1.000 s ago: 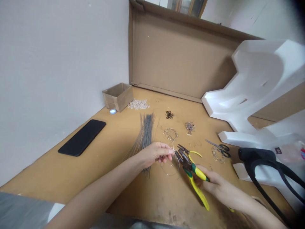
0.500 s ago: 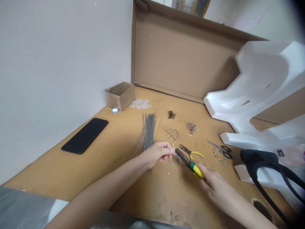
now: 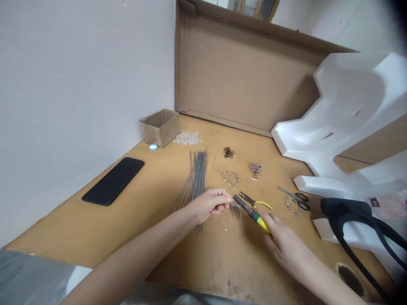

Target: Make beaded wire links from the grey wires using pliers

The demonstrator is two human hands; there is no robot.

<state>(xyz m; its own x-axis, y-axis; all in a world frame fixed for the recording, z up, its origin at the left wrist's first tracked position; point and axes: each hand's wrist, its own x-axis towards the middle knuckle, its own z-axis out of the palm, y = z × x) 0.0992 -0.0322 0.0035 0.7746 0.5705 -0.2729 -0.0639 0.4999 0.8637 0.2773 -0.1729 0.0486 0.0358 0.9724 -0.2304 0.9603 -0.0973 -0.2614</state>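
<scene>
My left hand pinches a thin, curled silver wire between thumb and fingertips. Wrapped round the green and yellow handles of the pliers is my right hand; the jaws point at the wire beside my left fingertips. Whether the jaws touch the wire is too small to tell. A bundle of straight grey wires lies partly under my left hand. Behind the hands lies a ring of bent wire pieces. Yellow-handled pliers rest on the table just beyond the held pair.
Scissors, black rings, a small metal pile and clear beads lie around. A cardboard box and black phone are left; white foam and a black strap are right. The table has a hole.
The wire in my left hand has turned and now curves above my fingertips. The held pliers have shifted slightly, with my right hand a little further up and left.
</scene>
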